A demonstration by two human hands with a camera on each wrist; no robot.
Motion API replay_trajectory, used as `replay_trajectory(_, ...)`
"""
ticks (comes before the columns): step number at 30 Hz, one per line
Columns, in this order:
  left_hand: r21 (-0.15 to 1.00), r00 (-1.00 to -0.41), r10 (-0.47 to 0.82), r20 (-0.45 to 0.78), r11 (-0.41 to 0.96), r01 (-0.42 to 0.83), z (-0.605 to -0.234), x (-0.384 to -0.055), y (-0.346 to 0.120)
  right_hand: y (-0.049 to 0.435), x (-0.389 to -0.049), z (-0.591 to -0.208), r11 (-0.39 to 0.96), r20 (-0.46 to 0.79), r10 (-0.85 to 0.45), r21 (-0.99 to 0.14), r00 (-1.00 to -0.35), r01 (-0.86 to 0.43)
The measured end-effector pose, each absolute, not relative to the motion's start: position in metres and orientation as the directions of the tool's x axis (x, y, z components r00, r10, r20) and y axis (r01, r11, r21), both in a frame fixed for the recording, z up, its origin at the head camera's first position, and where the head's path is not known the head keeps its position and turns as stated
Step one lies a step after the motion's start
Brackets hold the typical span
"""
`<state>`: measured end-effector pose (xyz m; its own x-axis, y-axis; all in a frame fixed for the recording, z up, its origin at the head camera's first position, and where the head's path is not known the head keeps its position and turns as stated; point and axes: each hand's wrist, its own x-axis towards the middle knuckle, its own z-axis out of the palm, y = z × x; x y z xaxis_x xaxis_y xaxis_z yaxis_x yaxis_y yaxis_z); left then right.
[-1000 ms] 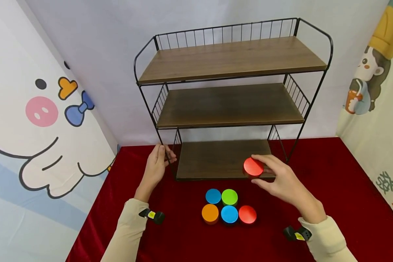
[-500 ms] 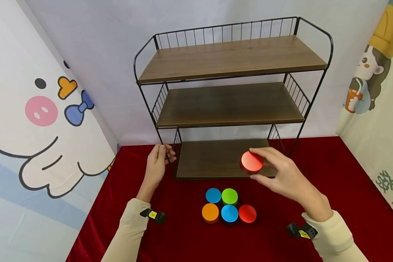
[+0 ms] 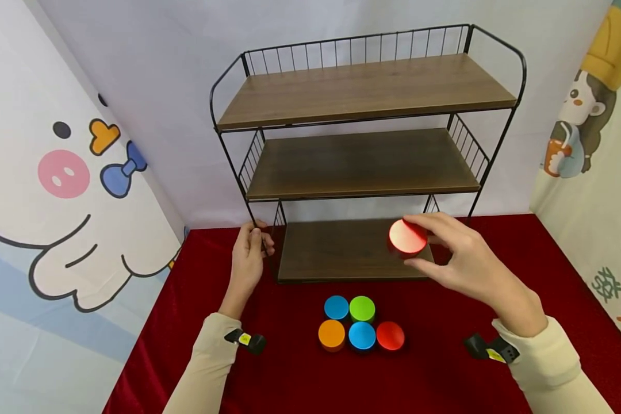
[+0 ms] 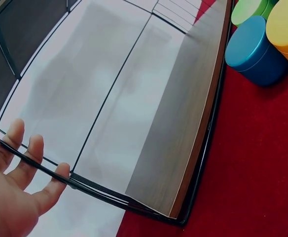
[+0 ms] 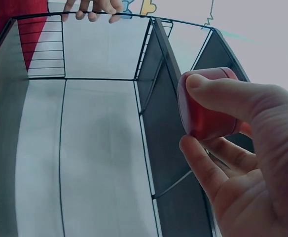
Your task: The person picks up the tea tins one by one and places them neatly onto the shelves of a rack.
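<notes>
My right hand (image 3: 460, 256) pinches a small round red tin (image 3: 407, 237) between thumb and fingers, in front of the rack's bottom shelf (image 3: 336, 250) in the head view. The right wrist view shows the tin (image 5: 210, 103) on its side relative to that camera, the thumb across it. My left hand (image 3: 248, 253) grips the lower left post of a three-tier black wire rack (image 3: 362, 164) with wooden shelves. In the left wrist view, the fingers (image 4: 35, 148) curl over the rack's thin side bars (image 4: 94, 190).
Several round tins stand in a cluster on the red cloth (image 3: 290, 379) before the rack: dark blue (image 3: 336, 307), green (image 3: 362, 309), orange (image 3: 332, 335), light blue (image 3: 362, 336) and red (image 3: 390, 336). Printed white curtains stand at both sides.
My right hand has raised the red tin, lately drifting a little to the right. The left hand stays on the rack's post, and the tins on the cloth have not moved.
</notes>
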<state>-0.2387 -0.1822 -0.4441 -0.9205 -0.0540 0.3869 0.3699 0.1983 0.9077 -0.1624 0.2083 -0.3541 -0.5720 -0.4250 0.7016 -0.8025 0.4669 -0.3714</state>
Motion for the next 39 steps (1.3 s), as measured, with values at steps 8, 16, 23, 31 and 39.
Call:
replay_trajectory(8, 0.920, -0.934, -0.026, 0.356, 0.187, 0.346, -0.443, -0.240, -0.185, 0.216, -0.166, -0.334, 0.480, 0.717, -0.442, -0.318, -0.539, -0.818)
replay_trajectory(16, 0.925, -0.942, 0.002, 0.336, 0.185, 0.330, -0.440, -0.239, -0.186, 0.221, -0.169, -0.317, 0.510, 0.748, -0.411, -0.285, -0.521, -0.812)
replay_trajectory(23, 0.931, -0.946, 0.000, 0.324, 0.178, 0.318, -0.439, -0.239, -0.186, 0.225, -0.169, -0.300, 0.507, 0.750, -0.416, -0.279, -0.514, -0.816)
replay_trajectory(31, 0.933, -0.947, 0.006, 0.322, 0.170, 0.318, -0.439, -0.240, -0.186, 0.230, -0.171, -0.283, 0.512, 0.772, -0.403, -0.254, -0.490, -0.821)
replay_trajectory(39, 0.928, -0.944, 0.013, 0.330, 0.180, 0.327, -0.440, -0.240, -0.187, 0.235, -0.177, -0.270, 0.528, 0.811, -0.382, -0.201, -0.442, -0.825)
